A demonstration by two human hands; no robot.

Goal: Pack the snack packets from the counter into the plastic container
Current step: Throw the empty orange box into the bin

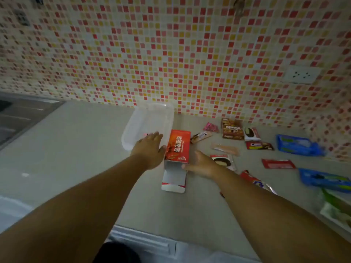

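Observation:
A clear plastic container (133, 118) lies at the back of the grey counter (76, 149), against the tiled wall. Just right of it lies an orange snack box (179, 145) with its near end flap open. My left hand (150, 147) reaches flat over the container's near rim, fingers straight, thumb beside the box's left side. My right hand (201, 164) sits at the box's right near corner, its fingertips touching the open end. Snack packets lie scattered to the right: a brown box (232, 129), a pink packet (210, 127), a blue packet (298, 145) and a red packet (278, 164).
A steel sink (19, 118) is set into the counter at far left. A wall socket (301, 74) sits above the packets. Another blue packet (324, 180) and a green-white pack (336, 207) lie near the right edge. The counter's front edge (144, 234) runs below my arms.

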